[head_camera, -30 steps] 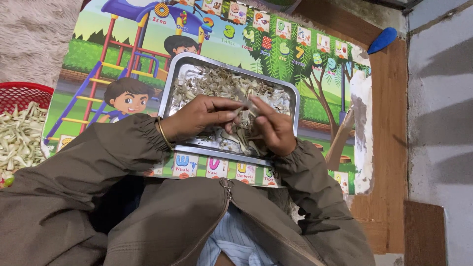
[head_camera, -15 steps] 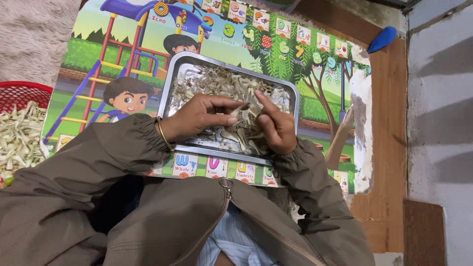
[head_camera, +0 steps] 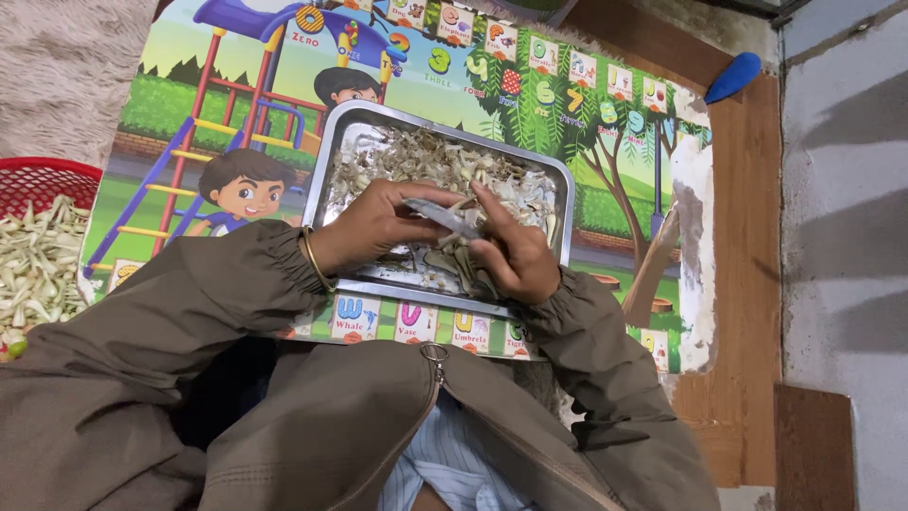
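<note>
A rectangular steel tray (head_camera: 326, 170) lies on a colourful picture mat and holds a heap of pale, dried-looking buds (head_camera: 445, 161). Both my hands are over its near half, in olive jacket sleeves. My left hand (head_camera: 374, 227), with a gold bangle at the wrist, pinches one end of a thin grey strip (head_camera: 443, 217). My right hand (head_camera: 515, 255) touches the strip's other end with its forefinger. A small bunch of the pale buds (head_camera: 463, 265) is tucked under its lower fingers.
A red mesh basket (head_camera: 43, 180) of pale buds (head_camera: 33, 265) stands at the left edge. The picture mat (head_camera: 189, 114) lies on a fluffy rug (head_camera: 66, 66). Right of it are wooden boards (head_camera: 747, 284), a blue object (head_camera: 733, 76) and a grey wall (head_camera: 842, 237).
My hands stay over the tray. The right forefinger has shifted slightly along the grey strip; nothing else has moved.
</note>
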